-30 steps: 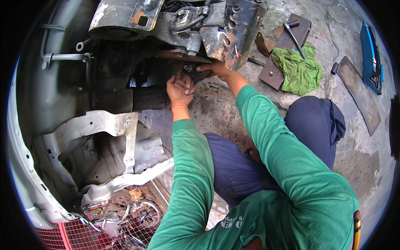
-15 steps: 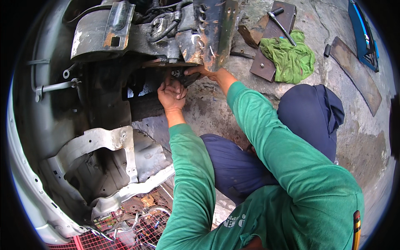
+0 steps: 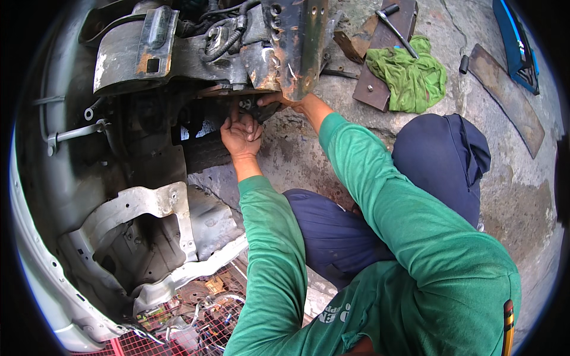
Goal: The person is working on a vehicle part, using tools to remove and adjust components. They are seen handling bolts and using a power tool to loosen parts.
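Note:
My left hand point(image 3: 240, 136) is beneath the rusty, dirty metal frame point(image 3: 255, 71), palm up, middle fingers curled and one finger reaching up beside a small bolt head point(image 3: 244, 104); whatever its fingertips grip is hidden. My right hand point(image 3: 297, 104) reaches in from the right, partly behind a long bracket point(image 3: 294, 41) with holes. Its fingers close on a dark metal piece point(image 3: 267, 110) next to the bolt. Above lie black hoses point(image 3: 219, 50); a pale body panel point(image 3: 151, 196) curves below left.
On the concrete floor at right lie a ratchet point(image 3: 404, 41), green rag point(image 3: 409, 80), brown metal block point(image 3: 371, 92), dark socket point(image 3: 464, 64), curved steel plate point(image 3: 507, 101) and blue case point(image 3: 513, 47). My knees point(image 3: 436, 166) are bent beside them. A red wire basket point(image 3: 148, 341) holds assorted parts.
The whole scene has shifted up and left in the view as the camera moved. Both hands stay at the same spot under the frame, with little visible change in grip.

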A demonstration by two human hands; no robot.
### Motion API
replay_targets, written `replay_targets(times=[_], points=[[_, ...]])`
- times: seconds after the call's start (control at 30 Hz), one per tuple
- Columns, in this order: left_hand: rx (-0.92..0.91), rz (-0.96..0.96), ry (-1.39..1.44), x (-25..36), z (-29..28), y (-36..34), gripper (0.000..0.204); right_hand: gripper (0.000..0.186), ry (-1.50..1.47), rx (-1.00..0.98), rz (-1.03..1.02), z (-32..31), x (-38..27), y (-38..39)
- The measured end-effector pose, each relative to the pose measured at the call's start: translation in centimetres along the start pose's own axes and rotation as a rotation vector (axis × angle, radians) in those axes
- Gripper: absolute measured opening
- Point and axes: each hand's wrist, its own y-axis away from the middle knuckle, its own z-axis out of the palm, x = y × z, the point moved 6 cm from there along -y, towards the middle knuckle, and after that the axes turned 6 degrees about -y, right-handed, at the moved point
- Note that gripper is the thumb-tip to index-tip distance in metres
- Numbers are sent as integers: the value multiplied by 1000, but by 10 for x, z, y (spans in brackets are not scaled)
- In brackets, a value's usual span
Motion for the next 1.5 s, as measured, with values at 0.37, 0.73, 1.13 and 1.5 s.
replay_targets(times=[0.37,0.73,1.13,1.5], points=[[-10,-3,-5,0,0,-2,65,71,77,-1,-20,2,-10,6],[-22,3,-12,0,1,-3,65,69,71,31,-59,1,-16,9],[-21,5,6,1,-1,0,64,68,34,6,-56,2,-8,5],[201,48,52,-1,-26,-4,61,69,9,0,-33,-9,-5,1]])
